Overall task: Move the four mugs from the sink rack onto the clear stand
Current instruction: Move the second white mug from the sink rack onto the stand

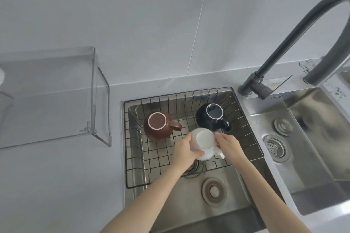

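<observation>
Gripping the white mug (203, 143), which sits upside down above the sink rack (170, 157), both hands are closed on it: the left hand (184, 150) wraps the body from the left while the right hand (228, 144) pinches the handle side. Glazed ceramic like this looks stiff, breakable and probably slick if wet, so a full wrap round the body seems safer than the handle alone. Both forearms reach forward over the sink, wrists angled inward; the brown mug (158, 126) and dark mug (213, 116) wait inverted in the rack, and the clear stand (56, 73) sits on the tabletop (56, 185) to the left.
</observation>
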### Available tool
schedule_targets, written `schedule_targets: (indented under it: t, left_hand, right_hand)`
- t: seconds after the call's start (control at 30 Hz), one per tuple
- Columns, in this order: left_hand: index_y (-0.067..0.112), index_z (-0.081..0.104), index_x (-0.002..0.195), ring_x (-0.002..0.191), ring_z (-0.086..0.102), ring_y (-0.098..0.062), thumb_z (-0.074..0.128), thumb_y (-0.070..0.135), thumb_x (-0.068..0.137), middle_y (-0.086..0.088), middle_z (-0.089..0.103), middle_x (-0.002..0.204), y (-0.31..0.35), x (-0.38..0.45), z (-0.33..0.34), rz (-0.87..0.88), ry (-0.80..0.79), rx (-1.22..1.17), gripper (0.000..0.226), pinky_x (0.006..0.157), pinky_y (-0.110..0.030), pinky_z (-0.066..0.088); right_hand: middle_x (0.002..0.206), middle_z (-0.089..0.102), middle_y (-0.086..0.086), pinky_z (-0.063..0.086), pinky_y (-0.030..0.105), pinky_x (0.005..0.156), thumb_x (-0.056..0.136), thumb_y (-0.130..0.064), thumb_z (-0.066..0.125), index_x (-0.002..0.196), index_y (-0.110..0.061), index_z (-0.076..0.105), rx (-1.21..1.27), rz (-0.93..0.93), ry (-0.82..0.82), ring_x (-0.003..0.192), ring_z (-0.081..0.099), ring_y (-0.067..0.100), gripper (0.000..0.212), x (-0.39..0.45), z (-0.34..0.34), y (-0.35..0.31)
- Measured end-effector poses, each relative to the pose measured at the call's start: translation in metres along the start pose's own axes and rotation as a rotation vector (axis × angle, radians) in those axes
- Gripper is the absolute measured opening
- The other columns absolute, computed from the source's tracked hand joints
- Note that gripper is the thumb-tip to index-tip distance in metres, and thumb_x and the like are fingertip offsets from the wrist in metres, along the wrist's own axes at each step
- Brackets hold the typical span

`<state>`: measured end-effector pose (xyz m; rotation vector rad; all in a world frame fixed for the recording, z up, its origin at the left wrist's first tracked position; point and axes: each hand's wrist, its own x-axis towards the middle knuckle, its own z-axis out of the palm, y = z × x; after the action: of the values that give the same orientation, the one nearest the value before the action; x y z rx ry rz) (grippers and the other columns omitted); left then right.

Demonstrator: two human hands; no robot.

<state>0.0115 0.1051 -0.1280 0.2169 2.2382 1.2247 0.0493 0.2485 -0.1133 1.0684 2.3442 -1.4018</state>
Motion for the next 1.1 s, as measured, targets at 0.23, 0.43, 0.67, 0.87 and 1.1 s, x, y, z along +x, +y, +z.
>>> schedule_targets:
  t: [0.23,0.43,0.67,0.87,1.1]
  left_hand:
    - [0.014,0.043,0.133,0.107,0.059,-0.022,0.077,0.029,0.063,-0.007,0.068,0.113,0.012,-0.011,-0.022,0.074,0.170,0.001,0.080,0.091,-0.032,0.047]
    - [0.014,0.053,0.123,0.091,0.063,-0.025,0.079,0.036,0.059,-0.005,0.071,0.098,0.062,-0.034,-0.103,0.236,0.415,0.080,0.072,0.074,-0.028,0.045]
    - [0.007,0.057,0.114,0.089,0.062,-0.030,0.081,0.036,0.056,-0.012,0.071,0.094,0.087,-0.064,-0.229,0.313,0.736,0.048,0.069,0.073,-0.033,0.045]
    - [0.008,0.039,0.062,0.053,0.030,-0.020,0.080,0.032,0.053,0.005,0.033,0.050,0.061,-0.073,-0.304,0.234,0.908,-0.026,0.048,0.050,-0.030,0.022]
    - [0.006,0.046,0.058,0.051,0.032,-0.020,0.081,0.032,0.053,0.003,0.038,0.049,0.020,-0.055,-0.336,0.100,0.957,-0.129,0.044,0.046,-0.030,0.024]
  right_hand:
    - [0.082,0.058,0.031,0.034,0.031,0.069,0.092,-0.030,0.045,0.094,0.012,0.059,0.031,-0.107,0.031,0.074,0.046,0.020,0.045,-0.008,-0.008,-0.032]
    - [0.080,0.058,0.034,0.034,0.030,0.068,0.092,-0.030,0.046,0.085,0.013,0.057,0.048,-0.393,0.029,0.073,0.045,0.043,0.045,-0.037,-0.015,-0.122]
    - [0.084,0.060,0.033,0.047,0.051,0.078,0.087,-0.036,0.048,0.084,0.013,0.055,0.105,-0.702,-0.062,0.080,0.054,0.045,0.050,-0.072,0.025,-0.262]
    - [0.074,0.047,0.009,0.036,0.032,0.071,0.086,-0.032,0.047,0.077,0.014,0.053,0.054,-0.735,-0.251,0.073,0.042,0.018,0.047,-0.074,0.092,-0.343]
    - [0.073,0.048,0.009,0.035,0.032,0.070,0.083,-0.026,0.049,0.067,-0.012,0.056,-0.063,-0.685,-0.358,0.071,0.041,0.019,0.022,-0.053,0.155,-0.374]
